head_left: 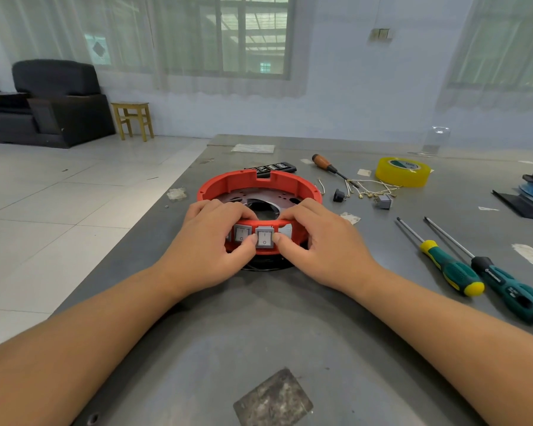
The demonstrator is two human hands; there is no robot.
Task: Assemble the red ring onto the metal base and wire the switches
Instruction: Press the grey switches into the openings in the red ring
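both hands grip the near wall of the round red plastic ring — left hand and right hand pinching the grey rocker switch between their thumbs. press squarely, evenly. the ring sits over the perforated metal base plate — another switch sits just left.

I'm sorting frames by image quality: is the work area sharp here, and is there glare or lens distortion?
Head view: the red ring, the switches and both hands are sharp; daylight is soft, with only faint shadows on the table; wide-angle bending curves the table edges and forearms; the windows look washed out and hazy.
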